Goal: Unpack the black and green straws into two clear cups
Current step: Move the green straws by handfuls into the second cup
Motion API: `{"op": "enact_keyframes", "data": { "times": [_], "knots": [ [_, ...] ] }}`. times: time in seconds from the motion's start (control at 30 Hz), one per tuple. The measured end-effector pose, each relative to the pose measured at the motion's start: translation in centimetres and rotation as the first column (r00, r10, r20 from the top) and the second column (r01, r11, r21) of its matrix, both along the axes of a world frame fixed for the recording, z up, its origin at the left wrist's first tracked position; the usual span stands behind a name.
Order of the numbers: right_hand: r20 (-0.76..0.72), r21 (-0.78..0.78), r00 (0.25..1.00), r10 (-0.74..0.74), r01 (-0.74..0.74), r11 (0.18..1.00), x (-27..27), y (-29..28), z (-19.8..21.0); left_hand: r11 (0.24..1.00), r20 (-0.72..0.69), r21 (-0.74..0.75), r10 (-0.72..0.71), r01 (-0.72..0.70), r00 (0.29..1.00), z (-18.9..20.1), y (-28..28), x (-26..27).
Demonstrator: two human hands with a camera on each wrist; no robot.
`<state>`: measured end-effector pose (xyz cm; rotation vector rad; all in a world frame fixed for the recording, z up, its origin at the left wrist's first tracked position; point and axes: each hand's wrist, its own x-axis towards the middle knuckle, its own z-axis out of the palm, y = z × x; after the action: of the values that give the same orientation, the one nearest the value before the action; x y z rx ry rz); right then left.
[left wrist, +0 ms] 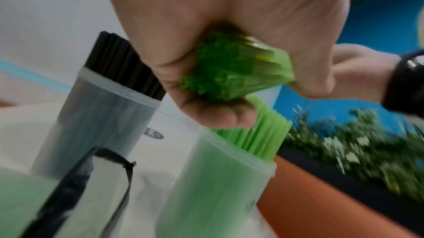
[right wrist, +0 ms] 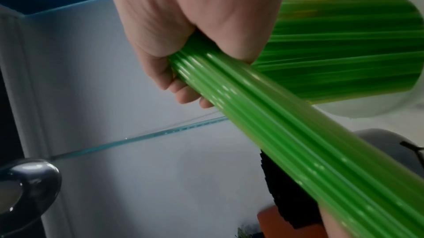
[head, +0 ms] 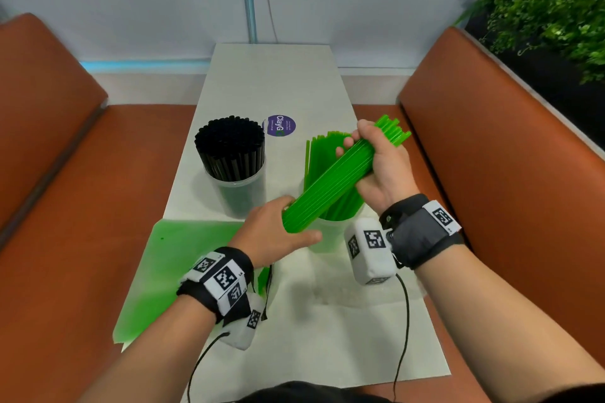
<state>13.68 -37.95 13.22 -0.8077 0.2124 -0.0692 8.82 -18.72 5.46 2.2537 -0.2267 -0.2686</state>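
Note:
A bundle of green straws (head: 330,183) slants over the right clear cup (head: 330,232), which holds several green straws (head: 316,154). My right hand (head: 376,160) grips the bundle's upper end and my left hand (head: 278,229) grips its lower end. The left wrist view shows the bundle's end (left wrist: 231,71) in my left hand (left wrist: 206,46), above the right cup (left wrist: 220,178). In the right wrist view my right hand (right wrist: 197,29) wraps the bundle (right wrist: 286,129). The left clear cup (head: 240,193) is packed with black straws (head: 230,147).
A green plastic wrapper (head: 170,271) lies flat on the near left of the white table (head: 294,82). A purple round sticker (head: 281,125) sits behind the cups. Orange benches (head: 491,141) flank the table, and a plant (head: 553,6) stands at the far right.

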Motion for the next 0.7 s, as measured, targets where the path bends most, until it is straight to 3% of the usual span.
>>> {"op": "enact_keyframes", "data": {
  "times": [0.03, 0.07, 0.13, 0.2, 0.27, 0.37, 0.47, 0.7],
  "knots": [
    [0.001, 0.024, 1.000, -0.025, 0.025, 0.999, 0.1, -0.2, 0.1, 0.986, -0.047, -0.158, 0.049, -0.056, 0.998, 0.3, 0.2, 0.0],
    [-0.001, 0.058, 0.998, -0.057, 0.057, 0.997, 0.2, -0.4, 0.3, 0.923, -0.122, -0.351, 0.122, -0.158, 0.985, 0.6, 0.4, 0.1],
    [-0.012, 0.146, 0.992, -0.126, 0.127, 0.981, 0.4, -1.1, 0.7, 0.626, -0.342, -0.659, 0.244, -0.417, 0.908, 0.9, 1.0, 0.4],
    [-0.022, 0.217, 0.984, -0.179, 0.179, 0.960, 0.4, -1.0, 0.9, 0.328, -0.516, -0.756, 0.233, -0.567, 0.824, 1.2, 1.1, 0.9],
    [-0.018, 0.227, 0.982, -0.188, 0.187, 0.956, 0.0, 0.1, 0.8, 0.217, -0.567, -0.767, 0.209, -0.603, 0.797, 1.5, 0.7, 1.3],
    [0.009, 0.204, 0.989, -0.146, 0.141, 0.969, -0.6, 1.5, 0.7, 0.163, -0.573, -0.774, 0.228, -0.611, 0.787, 1.9, 0.0, 1.7],
    [0.037, 0.201, 0.987, -0.158, 0.147, 0.969, -0.4, 1.2, 0.7, 0.164, -0.567, -0.780, 0.220, -0.603, 0.794, 1.9, 0.6, 2.2],
    [0.112, 0.059, 0.989, -0.100, 0.094, 0.994, -0.5, 1.2, 1.0, 0.305, -0.521, -0.767, 0.217, -0.564, 0.826, 0.9, -0.5, 1.7]
  ]
}}
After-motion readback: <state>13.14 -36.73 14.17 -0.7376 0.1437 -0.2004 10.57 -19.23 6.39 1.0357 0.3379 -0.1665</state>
